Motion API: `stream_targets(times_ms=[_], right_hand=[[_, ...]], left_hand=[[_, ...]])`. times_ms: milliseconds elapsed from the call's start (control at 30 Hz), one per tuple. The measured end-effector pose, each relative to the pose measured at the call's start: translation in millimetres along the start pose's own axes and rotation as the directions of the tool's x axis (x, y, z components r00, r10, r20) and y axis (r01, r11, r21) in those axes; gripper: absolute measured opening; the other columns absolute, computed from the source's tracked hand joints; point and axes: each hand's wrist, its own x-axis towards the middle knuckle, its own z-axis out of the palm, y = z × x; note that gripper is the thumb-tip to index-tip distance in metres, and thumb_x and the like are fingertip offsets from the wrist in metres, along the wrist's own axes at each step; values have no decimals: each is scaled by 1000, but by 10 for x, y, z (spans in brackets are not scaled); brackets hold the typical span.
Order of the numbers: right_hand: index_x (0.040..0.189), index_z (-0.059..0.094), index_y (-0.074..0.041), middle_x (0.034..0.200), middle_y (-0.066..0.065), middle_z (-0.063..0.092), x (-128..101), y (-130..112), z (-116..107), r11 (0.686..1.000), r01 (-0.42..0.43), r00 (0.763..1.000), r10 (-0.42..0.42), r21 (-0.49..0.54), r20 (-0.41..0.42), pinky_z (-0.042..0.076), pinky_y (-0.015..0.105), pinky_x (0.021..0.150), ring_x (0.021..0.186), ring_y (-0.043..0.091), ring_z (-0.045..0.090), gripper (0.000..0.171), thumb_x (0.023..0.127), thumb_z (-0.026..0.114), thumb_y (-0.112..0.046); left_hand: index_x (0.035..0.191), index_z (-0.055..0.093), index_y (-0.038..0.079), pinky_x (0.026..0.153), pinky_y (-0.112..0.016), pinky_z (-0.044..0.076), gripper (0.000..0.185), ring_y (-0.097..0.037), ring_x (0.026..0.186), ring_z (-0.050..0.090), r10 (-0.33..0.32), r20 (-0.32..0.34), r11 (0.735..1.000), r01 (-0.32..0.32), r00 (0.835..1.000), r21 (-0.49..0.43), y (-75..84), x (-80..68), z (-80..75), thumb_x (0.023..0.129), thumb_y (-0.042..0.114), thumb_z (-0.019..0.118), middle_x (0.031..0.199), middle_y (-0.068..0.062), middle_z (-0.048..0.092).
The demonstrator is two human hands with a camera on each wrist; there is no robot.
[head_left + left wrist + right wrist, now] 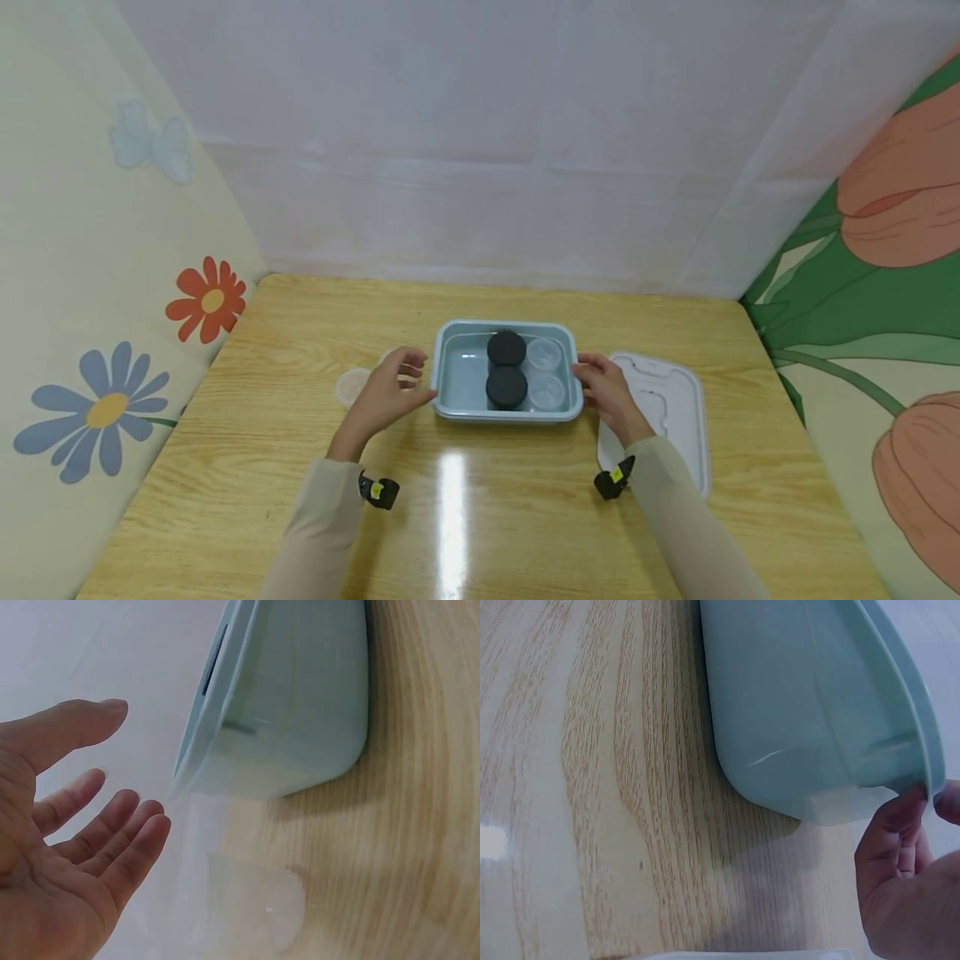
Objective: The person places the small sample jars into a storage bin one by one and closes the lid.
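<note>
Light-blue bin (465,379) sits on the table (525,517), your right hand (609,390) pinching its rim while your left hand (384,398), fingers relaxed and empty, hangs just beside it, so a one-sided pull could swing the bin and jostle the black-topped containers (506,388) inside.

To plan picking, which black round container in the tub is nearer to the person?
The front black container, beside the front clear container; the other black container sits farther back.

Pinching pale blue tub (795,697) by rim (919,690) with right hand (915,900). Showing wooden table (630,750) under tub, white edge (757,956) apart from tub.
</note>
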Motion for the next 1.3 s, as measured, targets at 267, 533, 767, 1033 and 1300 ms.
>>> stream_targets(times_ms=[267,533,767,1033,1300], right_hand=[[132,49,-9,93,-8,62,-1,6,2,1000,-7,1000,6,-11,-9,46,23,65,79,8,56,39,94,56,-15],[131,49,-7,87,-10,62,-7,16,-5,1000,12,1000,-12,2,-1,45,23,62,75,7,56,38,94,57,-15],[131,49,-7,85,-11,62,-2,22,-7,1000,16,1000,-16,-1,6,45,23,62,74,7,56,39,94,57,-15],[132,48,-7,90,-9,62,-2,15,-9,1000,13,1000,-13,-1,9,45,23,64,76,8,56,40,95,57,-16],[133,48,-7,91,-8,62,-20,10,-9,1000,17,1000,-17,-6,8,46,23,64,76,7,56,40,95,57,-16]], left_hand=[[125,46,-2,95,-49,47,52,-39,113,51,-43,-59,999,43,997,-11,-94,-117,-81,81,6,72,123,-25,51],[130,42,-4,97,-51,45,58,-39,116,49,-64,-132,998,62,989,-18,-182,-191,-217,82,8,73,125,-25,50],[130,41,-5,98,-51,45,59,-37,114,49,-72,-158,997,70,985,-20,-265,-268,-310,83,10,72,126,-25,49],[133,39,-3,97,-50,44,60,-35,116,48,-85,-201,996,87,976,-1,-348,-365,-408,84,11,71,130,-21,47],[134,37,-2,94,-44,45,60,-33,115,48,-120,-229,992,122,966,-5,-418,-453,-463,86,13,70,130,-21,46]])
